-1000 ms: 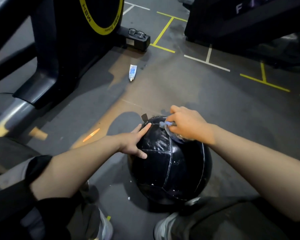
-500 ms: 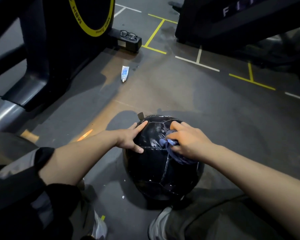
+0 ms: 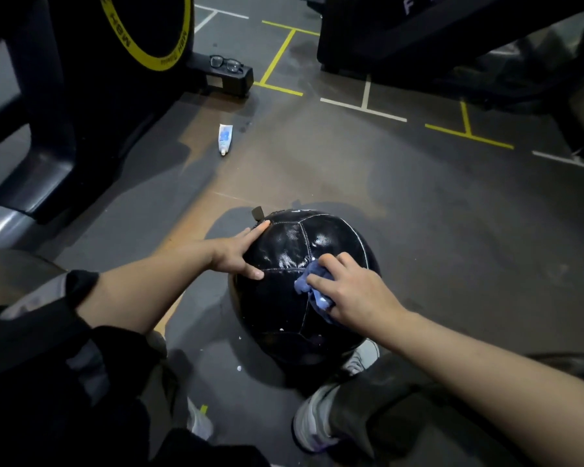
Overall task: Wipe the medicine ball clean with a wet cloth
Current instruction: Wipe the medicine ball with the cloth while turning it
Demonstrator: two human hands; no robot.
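A shiny black medicine ball with stitched panels rests on the gym floor between my feet. My left hand lies flat on its upper left side, fingers spread, holding nothing. My right hand presses a crumpled blue cloth onto the ball's near right panel; most of the cloth is hidden under my palm. Small white specks dot the ball's lower part.
A white and blue tube lies on the floor beyond the ball. Black glasses sit on the foot of a black machine at left. Another dark machine stands at the back right. Yellow and white floor lines cross the floor.
My right hand has drawn the cloth from the ball's far top down toward me over the right side. My left hand has stayed on the ball's left.
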